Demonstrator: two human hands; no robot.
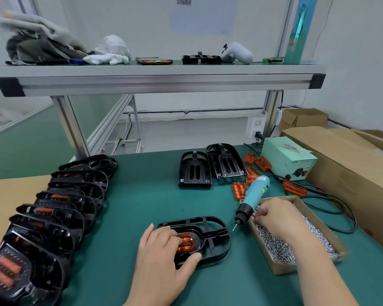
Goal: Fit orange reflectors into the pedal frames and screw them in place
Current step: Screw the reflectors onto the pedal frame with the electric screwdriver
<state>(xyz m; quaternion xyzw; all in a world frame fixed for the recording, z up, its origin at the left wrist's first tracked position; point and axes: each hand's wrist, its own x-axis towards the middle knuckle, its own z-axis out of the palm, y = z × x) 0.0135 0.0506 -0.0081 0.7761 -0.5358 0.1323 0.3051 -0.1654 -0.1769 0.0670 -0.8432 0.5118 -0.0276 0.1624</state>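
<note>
The left hand [161, 250] grips the pedal frame [217, 237], the reflector [187, 242] seated at its fingertips, while the right hand [276, 217] curls its fingers into the screws [274, 246], holding one or not I cannot tell; the next move probably calls for the screwdriver [252, 195] just beyond them.

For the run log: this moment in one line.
step: fetching screw | left hand: holds pedal frame, orange reflector seated | right hand: in screw box | electric screwdriver: set down

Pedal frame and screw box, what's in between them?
In the head view, the teal screwdriver pokes its bit down between the pedal frame and screw box, over green mat.
</note>
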